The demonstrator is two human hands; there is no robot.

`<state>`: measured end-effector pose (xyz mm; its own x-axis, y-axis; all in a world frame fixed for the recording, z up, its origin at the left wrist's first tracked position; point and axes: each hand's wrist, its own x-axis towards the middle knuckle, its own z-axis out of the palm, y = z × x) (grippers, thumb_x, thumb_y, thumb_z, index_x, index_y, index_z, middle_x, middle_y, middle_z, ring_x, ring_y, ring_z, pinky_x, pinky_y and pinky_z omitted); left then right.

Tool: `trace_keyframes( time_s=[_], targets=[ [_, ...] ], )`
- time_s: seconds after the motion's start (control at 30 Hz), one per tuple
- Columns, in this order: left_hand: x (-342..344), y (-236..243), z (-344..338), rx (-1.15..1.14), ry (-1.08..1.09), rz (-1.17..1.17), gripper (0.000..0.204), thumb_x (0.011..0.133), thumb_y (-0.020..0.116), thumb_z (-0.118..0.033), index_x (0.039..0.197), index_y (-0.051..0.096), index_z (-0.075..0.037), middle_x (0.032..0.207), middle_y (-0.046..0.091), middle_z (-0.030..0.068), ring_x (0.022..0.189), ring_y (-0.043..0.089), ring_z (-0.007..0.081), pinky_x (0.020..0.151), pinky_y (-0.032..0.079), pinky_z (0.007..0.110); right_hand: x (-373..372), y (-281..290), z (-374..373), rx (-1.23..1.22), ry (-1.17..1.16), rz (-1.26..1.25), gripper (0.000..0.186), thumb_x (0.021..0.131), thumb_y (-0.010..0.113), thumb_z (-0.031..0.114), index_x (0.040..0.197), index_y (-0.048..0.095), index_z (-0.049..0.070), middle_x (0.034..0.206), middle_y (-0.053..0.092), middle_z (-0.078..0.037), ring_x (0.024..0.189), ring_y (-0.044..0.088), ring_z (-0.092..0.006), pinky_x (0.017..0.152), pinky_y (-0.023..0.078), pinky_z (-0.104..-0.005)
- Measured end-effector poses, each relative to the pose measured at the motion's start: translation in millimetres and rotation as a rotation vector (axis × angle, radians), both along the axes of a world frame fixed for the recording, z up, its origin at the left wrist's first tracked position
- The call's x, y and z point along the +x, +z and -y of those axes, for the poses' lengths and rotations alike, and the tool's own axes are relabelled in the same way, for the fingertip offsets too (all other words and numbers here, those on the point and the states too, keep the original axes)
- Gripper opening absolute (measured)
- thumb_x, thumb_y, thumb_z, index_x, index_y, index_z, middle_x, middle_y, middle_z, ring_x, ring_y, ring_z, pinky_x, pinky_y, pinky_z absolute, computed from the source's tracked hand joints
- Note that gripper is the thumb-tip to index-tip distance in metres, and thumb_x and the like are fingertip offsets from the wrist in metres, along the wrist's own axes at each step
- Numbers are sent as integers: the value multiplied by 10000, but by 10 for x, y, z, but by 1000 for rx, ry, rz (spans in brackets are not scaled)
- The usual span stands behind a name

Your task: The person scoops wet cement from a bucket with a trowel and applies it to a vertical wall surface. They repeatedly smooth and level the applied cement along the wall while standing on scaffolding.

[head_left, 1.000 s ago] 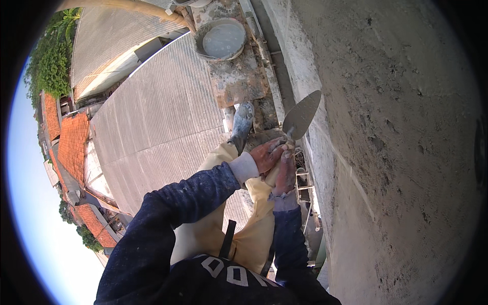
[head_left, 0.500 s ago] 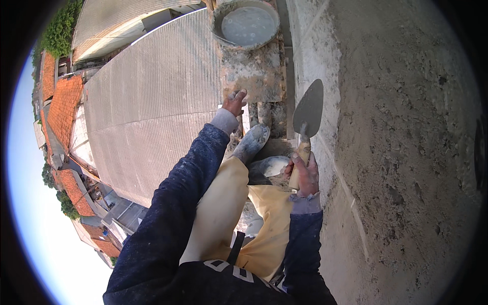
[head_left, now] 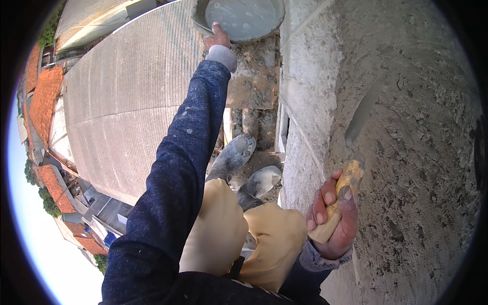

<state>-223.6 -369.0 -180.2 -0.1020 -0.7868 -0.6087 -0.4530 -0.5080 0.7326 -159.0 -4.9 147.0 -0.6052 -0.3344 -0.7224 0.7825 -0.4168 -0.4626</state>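
The work in hand looks like plastering, and the step of the moment appears to be tending the supply of mix rather than spreading it. The left hand (head_left: pixel 218 38), at the end of an outstretched dark blue, plaster-flecked sleeve (head_left: pixel 185 127), is at the near left edge of a round, dark, mortar-crusted basin (head_left: pixel 254 38) at the far end of the scene. One digit lies over the rim and the others are folded outside and below it, so the hand seems to have hold of the edge, though how firmly cannot be told. Smooth, wet grey mix (head_left: pixel 246 18) fills the visible part of the basin, and a brown, stained, flat board (head_left: pixel 251 86) extends from it toward the person. On the right, the right hand (head_left: pixel 347 221) is wrapped around the pale wooden handle of a trowel (head_left: pixel 352 173), the thumb laid along the grip. The grey metal blade (head_left: pixel 362 114) points away from the person, seen almost edge-on in front of the rough grey plastered wall (head_left: pixel 406 198); whether it touches the surface cannot be told. Two mortar-smeared boots (head_left: pixel 234 154) stand nearer than the board, between the trowel and the grey corrugated roof (head_left: pixel 127 96) on the left. Shifting the basin would call for a secure hold on the rim, a level pull so the mix does not slop, and the trowel kept clear of the wall.
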Motion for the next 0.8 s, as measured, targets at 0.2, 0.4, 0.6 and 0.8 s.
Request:
trace_keyframes(
  time_s=[0.2,0.4,0.6,0.8],
  targets=[
    [16,-197,-65,5,147,-285,687,909,573,-338,1369,308,98,1264,517,264,1148,557,380,838,550,466,-136,-154,171,-67,3,-48,429,945,553,173,1272,376,-41,840,512,-103,525,541,-157,451,530,-328],
    [148,-9,-14,240,-2,-657,561,881,600,-208,1324,381,58,1268,504,244,1103,575,396,802,578,558,-115,-336,126,-237,98,-190,401,994,467,198,1288,317,-30,854,465,-81,539,512,-144,449,546,-339],
    [218,-171,169,357,-11,-639,235,812,510,-75,1032,521,8,948,560,155,932,597,333,845,536,539,83,-286,-149,-359,116,-286,449,990,482,150,1315,228,-27,872,484,-118,612,583,-245,547,574,-450],
    [309,-169,68,302,-15,-573,108,788,535,-108,868,564,-42,847,547,108,757,562,267,694,552,467,311,-119,-412,-189,84,-511,548,921,636,207,1256,287,-50,777,490,-110,476,560,-213,433,554,-387]
  ],
)
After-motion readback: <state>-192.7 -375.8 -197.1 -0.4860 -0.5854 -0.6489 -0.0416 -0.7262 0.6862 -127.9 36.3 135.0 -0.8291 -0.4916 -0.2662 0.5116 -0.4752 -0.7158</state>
